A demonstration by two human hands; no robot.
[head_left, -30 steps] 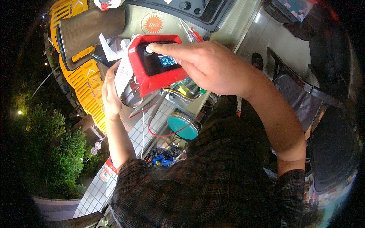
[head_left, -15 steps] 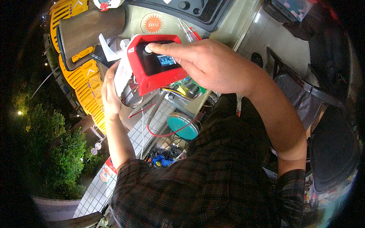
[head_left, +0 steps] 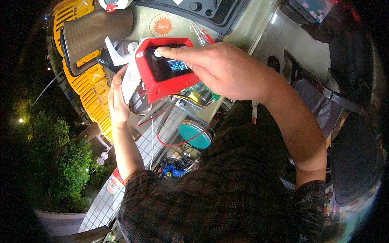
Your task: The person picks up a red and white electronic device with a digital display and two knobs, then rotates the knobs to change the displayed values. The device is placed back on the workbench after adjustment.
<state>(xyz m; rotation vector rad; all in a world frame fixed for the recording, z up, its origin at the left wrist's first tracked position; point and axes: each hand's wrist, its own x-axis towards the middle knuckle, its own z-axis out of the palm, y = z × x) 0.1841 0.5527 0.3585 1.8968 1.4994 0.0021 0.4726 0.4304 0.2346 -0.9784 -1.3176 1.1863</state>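
A red-framed electronic device (head_left: 168, 86) with a black front panel is held up at an angle over the workbench. Its small lit screen (head_left: 177, 65) and round white knob (head_left: 158, 53) face up. My left hand (head_left: 118, 101) is closed against the device's white side housing (head_left: 131, 81), its fingertips partly hidden. My right hand (head_left: 227, 71) reaches over from the right, with its index fingertip on the knob. The thumb of that hand lies at the panel beside the screen; the other fingers curl at the device's right edge, mostly hidden.
Screwdrivers (head_left: 206, 37) and a black tray (head_left: 221, 14) lie on the bench beyond. Below the device are coloured wires (head_left: 190, 100), a green circuit board, a red cable (head_left: 172, 144) and a round teal-topped container (head_left: 195, 135). A dark chair (head_left: 312, 97) stands to the right.
Both hands and the device stay almost in place. The index finger remains on the knob, and the device shifts only very slightly.
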